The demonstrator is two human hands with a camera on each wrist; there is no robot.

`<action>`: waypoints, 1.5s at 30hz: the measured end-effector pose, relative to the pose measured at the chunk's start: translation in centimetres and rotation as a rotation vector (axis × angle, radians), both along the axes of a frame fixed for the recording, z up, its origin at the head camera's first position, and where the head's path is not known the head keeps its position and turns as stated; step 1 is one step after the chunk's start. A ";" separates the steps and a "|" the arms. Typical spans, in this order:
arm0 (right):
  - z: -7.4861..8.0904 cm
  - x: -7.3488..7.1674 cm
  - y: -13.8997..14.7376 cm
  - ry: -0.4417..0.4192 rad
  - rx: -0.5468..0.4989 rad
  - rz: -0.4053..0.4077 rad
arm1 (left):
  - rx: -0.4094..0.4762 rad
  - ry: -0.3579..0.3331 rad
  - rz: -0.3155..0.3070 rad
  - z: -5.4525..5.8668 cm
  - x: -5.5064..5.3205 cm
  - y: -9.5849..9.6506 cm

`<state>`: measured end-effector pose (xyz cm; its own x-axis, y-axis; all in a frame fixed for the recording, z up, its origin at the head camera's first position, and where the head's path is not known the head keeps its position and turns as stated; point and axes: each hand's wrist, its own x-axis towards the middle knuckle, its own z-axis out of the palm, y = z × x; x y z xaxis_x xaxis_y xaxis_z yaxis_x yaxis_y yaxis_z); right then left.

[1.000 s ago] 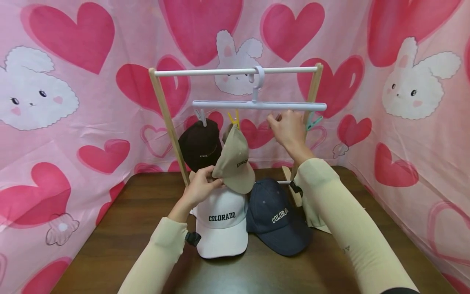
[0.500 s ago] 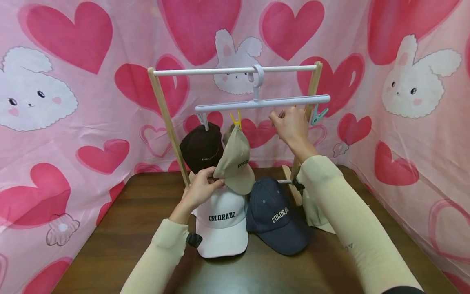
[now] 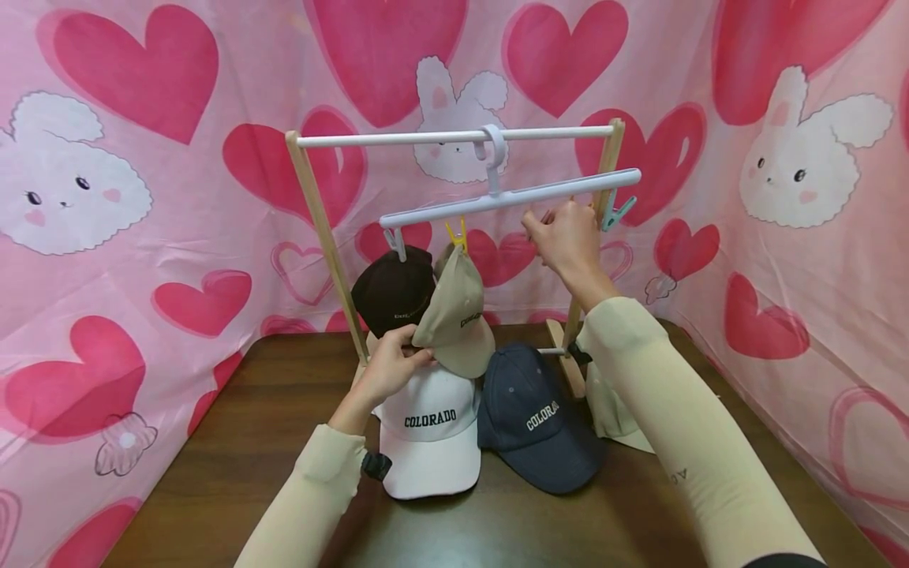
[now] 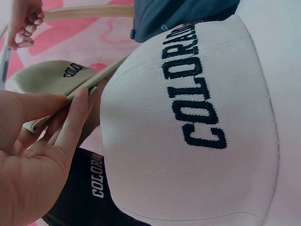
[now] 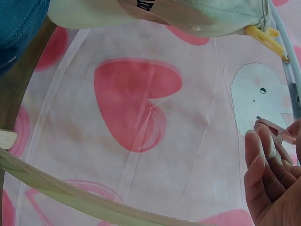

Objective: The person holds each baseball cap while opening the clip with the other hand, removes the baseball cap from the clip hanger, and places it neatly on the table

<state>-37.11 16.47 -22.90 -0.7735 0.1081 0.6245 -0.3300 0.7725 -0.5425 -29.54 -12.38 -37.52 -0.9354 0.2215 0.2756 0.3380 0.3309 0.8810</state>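
Observation:
My left hand (image 3: 387, 363) pinches the lower left edge of a beige cap (image 3: 458, 312), its thumb and fingers on the fabric in the left wrist view. A yellow clip (image 3: 457, 234) holds that cap's top under the lavender hanger (image 3: 547, 191). Just below the hanger's right half, my right hand (image 3: 571, 241) pinches a pinkish-brown clip (image 5: 275, 128). At the hanger's left end a grey clip (image 3: 399, 243) holds a dark brown cap (image 3: 390, 292). A teal clip (image 3: 616, 214) hangs near the right end with no cap.
The hanger hooks over the white bar (image 3: 369, 140) of a rack with wooden posts (image 3: 319, 229). On the brown table (image 3: 284, 410) lie a white cap (image 3: 429, 442), a navy cap (image 3: 521, 394) and another beige cap (image 3: 612, 414), partly behind the right arm.
The hanger has tilted, its right end rising and its left end dropping. My right hand has risen slightly with it. The dark brown cap has sunk a little; my left hand stays nearly in place.

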 end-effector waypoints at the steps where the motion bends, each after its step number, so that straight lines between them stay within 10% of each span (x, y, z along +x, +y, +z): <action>1: 0.0 0.0 0.0 -0.002 -0.001 0.000 | 0.000 -0.003 0.003 0.0 0.0 0.0; 45: 0.8 0.9 0.2 0.046 0.025 -0.063 | -0.033 0.023 -0.003 0.0 0.2 0.1</action>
